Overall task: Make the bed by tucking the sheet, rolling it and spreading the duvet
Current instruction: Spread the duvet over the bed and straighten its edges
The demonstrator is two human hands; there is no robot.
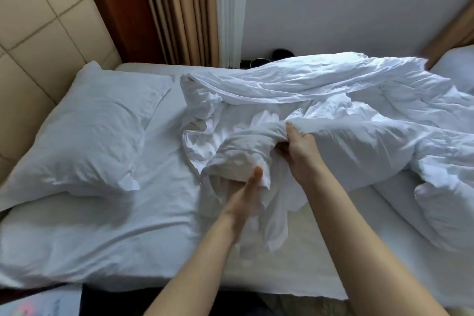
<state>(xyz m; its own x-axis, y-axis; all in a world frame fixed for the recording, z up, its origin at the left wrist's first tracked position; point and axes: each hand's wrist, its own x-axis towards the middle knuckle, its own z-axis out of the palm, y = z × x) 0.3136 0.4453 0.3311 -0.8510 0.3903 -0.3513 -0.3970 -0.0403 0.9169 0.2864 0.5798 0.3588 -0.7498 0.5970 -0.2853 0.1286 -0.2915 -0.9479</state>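
Your right hand (300, 147) clenches a thick fold of the white duvet (346, 110), which lies crumpled and puffy across the centre and right of the frame. Your left hand (243, 195) is pushed up into a hanging bunch of the same cloth at lower centre. Its fingers are buried, so I cannot tell whether it grips. The lightly creased white sheet (154, 213) covers the bed at lower left. A plump rectangular pillow (89, 131) lies at left against the tan padded headboard (38, 33). Pleated beige curtains (179, 7) and a white wall (346, 7) stand behind.
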